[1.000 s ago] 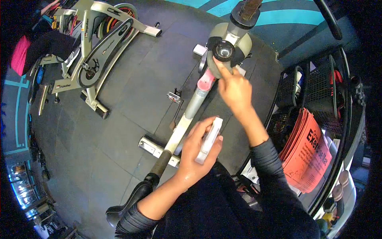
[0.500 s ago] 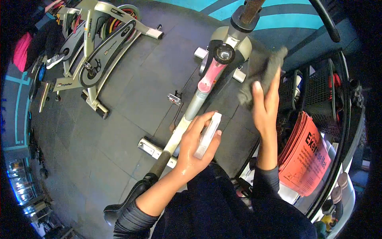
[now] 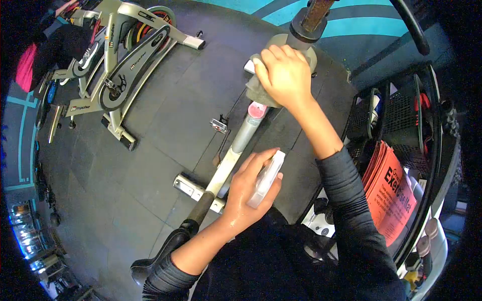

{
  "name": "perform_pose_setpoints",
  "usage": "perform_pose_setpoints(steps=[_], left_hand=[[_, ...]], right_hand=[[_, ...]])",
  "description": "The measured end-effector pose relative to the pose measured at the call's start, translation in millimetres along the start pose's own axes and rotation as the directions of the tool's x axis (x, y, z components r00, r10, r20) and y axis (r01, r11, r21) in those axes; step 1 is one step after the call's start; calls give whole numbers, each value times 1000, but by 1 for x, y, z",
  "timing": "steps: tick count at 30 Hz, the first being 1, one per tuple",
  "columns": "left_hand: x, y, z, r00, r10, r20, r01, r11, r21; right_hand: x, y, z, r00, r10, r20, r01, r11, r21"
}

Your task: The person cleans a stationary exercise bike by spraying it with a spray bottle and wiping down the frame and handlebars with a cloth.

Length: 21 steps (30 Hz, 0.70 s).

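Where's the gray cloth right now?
In the head view, the gray cloth is under the right hand, against the nearest bike's frame, right beside its pink part.

The right hand [image 3: 286,75] presses a gray cloth [image 3: 260,94].

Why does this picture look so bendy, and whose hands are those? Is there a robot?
No robot here! A person wears a camera on their head, and it looks down at their own two hands. The right hand presses a grey cloth on an exercise bike. A pink patch shows beside the cloth. The left hand holds a small whitish thing, but I can't tell what it is. Black baskets and orange-red papers are on one side, with more bikes on the other. The bendiness probably comes from a very wide lens.
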<state>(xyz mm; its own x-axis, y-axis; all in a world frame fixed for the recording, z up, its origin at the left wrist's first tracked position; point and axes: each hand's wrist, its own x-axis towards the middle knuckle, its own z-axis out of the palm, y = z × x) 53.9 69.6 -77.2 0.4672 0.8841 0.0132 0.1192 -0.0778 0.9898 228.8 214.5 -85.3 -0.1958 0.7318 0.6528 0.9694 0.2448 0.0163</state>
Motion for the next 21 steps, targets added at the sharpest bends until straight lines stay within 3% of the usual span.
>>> perform_pose_setpoints(steps=[2,3,6,7,10,12,13,16,18,21], left_hand=[[0,-1,1,999,47,7,-47,999,24],[0,-1,2,999,50,8,-50,999,21],[1,1,1,998,58,26,-60,997,51],[1,1,1,998,55,31,-56,997,53],[0,0,2,999,38,33,-39,998,42],[0,-1,3,999,37,22,-37,999,33],[0,0,3,999,29,14,-29,999,19],[0,-1,2,999,44,7,-44,999,32],[0,0,2,999,34,4,-34,999,-7],[0,1,3,997,77,16,-78,996,34]], right_hand=[[17,4,-4,949,133,285,-151,988,42],[23,7,-2,949,133,285,-149,988,38],[42,13,4,804,245,541,-308,951,26],[42,11,5,805,246,540,-307,951,25],[34,8,8,831,277,481,-316,949,0],[17,-1,8,972,202,123,-205,979,9],[7,-4,7,987,157,36,-157,987,-21],[-15,-6,5,996,69,-59,-72,997,-40],[-24,-1,3,976,-106,-191,91,992,-88],[-16,9,3,968,-205,-146,202,979,-38]])
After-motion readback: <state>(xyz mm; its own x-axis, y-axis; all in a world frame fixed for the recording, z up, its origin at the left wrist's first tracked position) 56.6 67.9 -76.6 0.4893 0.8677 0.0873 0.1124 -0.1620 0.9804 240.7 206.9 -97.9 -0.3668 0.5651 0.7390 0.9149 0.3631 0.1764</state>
